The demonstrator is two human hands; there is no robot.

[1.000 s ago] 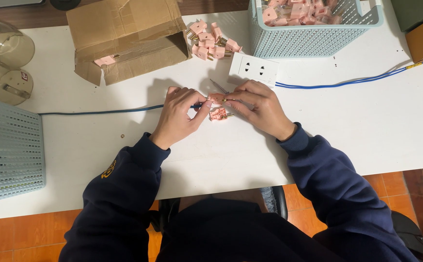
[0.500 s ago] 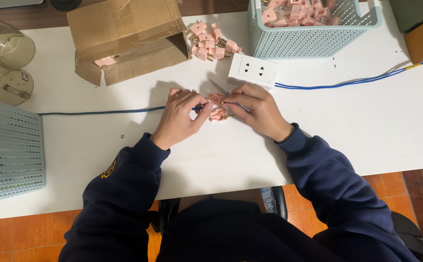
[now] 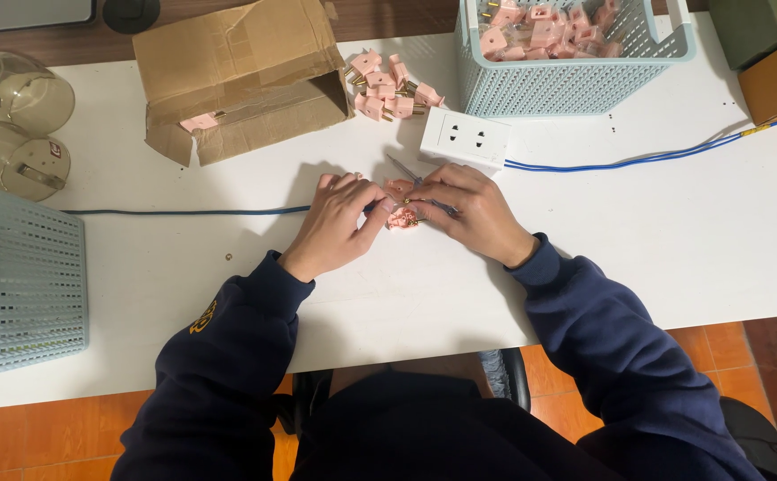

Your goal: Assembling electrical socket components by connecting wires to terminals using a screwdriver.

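A small pink plug with brass pins rests on the white table between my two hands. My left hand pinches it from the left, where a blue cable runs in. My right hand covers it from the right and holds a thin metal screwdriver whose tip points down at the plug. Fingers hide most of the plug.
A white socket block with a blue lead lies just behind my hands. Loose pink plugs sit beside an open cardboard box. A pale blue basket holds several more plugs; another basket stands left, two glass lids behind it.
Both hands stay on the plug in the same spot; only small finger shifts show.
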